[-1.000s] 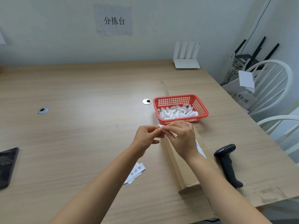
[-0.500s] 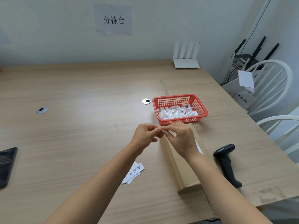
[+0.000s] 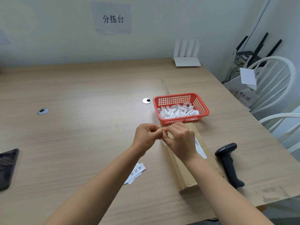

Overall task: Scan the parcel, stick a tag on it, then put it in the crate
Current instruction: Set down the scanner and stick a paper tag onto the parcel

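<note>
A flat brown cardboard parcel [image 3: 183,174] lies on the wooden table [image 3: 81,127], a white barcode label [image 3: 199,146] on its top. My left hand [image 3: 146,136] and my right hand [image 3: 180,138] meet fingertip to fingertip above the parcel's far end, pinching a small white tag [image 3: 162,128] between them; only a sliver of it shows. A black handheld scanner [image 3: 228,161] lies to the right of the parcel. A few printed white tags [image 3: 136,173] lie on the table under my left forearm.
A red plastic basket [image 3: 201,103] holding several small white rolled pieces stands just beyond the parcel. A clear ruler [image 3: 164,86] lies behind it. A dark phone [image 3: 7,166] sits at the left edge. A white router [image 3: 186,60] is at the back; white chairs [image 3: 276,82] stand on the right.
The white paper piece that stuck out between my fingers a second ago is now almost hidden inside the pinch. Both hands stayed above the parcel's far end.
</note>
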`<state>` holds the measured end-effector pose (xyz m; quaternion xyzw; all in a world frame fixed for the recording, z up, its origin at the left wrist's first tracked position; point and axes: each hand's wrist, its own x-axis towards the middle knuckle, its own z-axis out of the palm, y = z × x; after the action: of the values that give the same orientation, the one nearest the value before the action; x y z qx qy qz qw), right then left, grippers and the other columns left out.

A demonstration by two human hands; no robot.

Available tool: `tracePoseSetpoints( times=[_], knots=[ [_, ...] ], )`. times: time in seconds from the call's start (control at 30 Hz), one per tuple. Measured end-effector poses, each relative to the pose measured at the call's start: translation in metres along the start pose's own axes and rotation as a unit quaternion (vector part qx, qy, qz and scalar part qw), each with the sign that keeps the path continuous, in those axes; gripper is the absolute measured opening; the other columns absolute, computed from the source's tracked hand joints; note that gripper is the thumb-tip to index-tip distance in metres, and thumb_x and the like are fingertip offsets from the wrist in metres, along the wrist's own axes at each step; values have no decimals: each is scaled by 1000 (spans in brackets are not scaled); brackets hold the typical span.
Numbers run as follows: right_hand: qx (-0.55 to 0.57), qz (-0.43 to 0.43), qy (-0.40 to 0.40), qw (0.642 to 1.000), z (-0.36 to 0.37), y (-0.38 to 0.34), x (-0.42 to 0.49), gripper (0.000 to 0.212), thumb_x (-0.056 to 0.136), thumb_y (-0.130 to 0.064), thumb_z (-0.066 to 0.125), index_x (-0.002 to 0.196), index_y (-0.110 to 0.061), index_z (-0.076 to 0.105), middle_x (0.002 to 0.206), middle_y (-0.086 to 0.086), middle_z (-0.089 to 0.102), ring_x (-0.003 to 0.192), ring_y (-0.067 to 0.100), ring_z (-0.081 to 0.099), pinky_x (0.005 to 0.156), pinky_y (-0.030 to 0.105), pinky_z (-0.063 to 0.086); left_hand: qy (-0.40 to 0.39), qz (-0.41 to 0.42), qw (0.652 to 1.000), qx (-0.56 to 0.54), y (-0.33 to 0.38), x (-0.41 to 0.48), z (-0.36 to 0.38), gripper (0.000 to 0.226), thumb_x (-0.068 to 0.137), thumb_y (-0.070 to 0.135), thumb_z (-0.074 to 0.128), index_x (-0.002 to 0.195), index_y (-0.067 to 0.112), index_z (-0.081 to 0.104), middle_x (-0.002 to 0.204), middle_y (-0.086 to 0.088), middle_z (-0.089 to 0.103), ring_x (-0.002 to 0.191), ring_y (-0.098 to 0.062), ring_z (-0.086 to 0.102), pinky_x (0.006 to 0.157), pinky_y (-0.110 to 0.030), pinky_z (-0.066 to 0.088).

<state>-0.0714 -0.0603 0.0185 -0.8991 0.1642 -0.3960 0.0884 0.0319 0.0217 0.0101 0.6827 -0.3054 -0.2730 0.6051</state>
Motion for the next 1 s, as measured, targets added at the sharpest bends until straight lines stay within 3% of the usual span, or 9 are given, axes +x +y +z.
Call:
tracePoseSetpoints(
  times=[0.1,0.2,0.3,0.37,0.53,0.67,0.83,0.9,1.0],
  knots=[
    [12,27,15,999,2,-2,0,9,66,-8,75,59,-8,69,56,5,70,56,26,64,42,32,50,7,4,1000,-15,-2,0,3,37,77,1,60,51,26,66,43,12,62,45,2,54,47,-9,44],
    [115,162,-4,980,5,-4,0,9,74,-8,67,66,-7,71,64,7,73,62,23,66,55,37,54,5,-1,999,-45,-3,1,4,36,80,-4,57,55,21,66,43,11,62,44,2,54,48,-9,44],
    [226,302,-7,926,7,0,0,13,77,-10,64,65,-12,67,60,-3,67,56,3,61,58,17,50,8,-11,999,-40,-3,2,7,35,81,-4,56,56,19,65,41,10,62,43,2,53,47,-9,43],
    [283,369,12,885,5,5,4,21,78,-9,62,60,-19,62,57,-7,61,52,1,56,54,9,45,12,-22,999,-27,-5,4,8,33,82,-2,56,58,18,65,40,11,61,42,2,53,46,-8,43],
    [397,494,74,770,-10,36,14,19,85,-8,55,69,-16,60,63,1,60,46,3,57,38,13,43,35,-58,998,-8,-10,16,12,32,83,0,55,57,17,64,38,13,60,41,4,54,45,-7,43],
    [457,537,134,696,-28,72,19,14,91,-11,50,81,-11,58,82,10,67,63,13,67,44,16,52,65,-81,995,8,-15,33,24,30,83,2,55,57,16,63,46,8,61,45,0,55,44,-8,43],
    [454,535,169,692,-47,115,26,15,92,-8,47,80,-11,55,80,9,65,67,14,68,47,17,55,99,-115,988,20,-23,68,48,27,83,8,57,57,16,63,62,-3,63,61,-14,58,55,-20,51],
    [447,529,156,704,-49,129,29,16,91,-7,47,79,-11,56,78,8,65,60,10,69,47,17,55,99,-121,987,40,-24,91,60,20,83,9,57,66,13,67,70,-5,66,71,-19,62,68,-33,55],
    [439,519,118,724,-45,144,31,19,91,-4,47,76,-11,57,77,7,64,56,8,68,47,17,55,91,-111,981,133,-24,130,75,18,82,9,55,79,7,73,74,-6,68,77,-23,64,75,-36,54]
  ],
)
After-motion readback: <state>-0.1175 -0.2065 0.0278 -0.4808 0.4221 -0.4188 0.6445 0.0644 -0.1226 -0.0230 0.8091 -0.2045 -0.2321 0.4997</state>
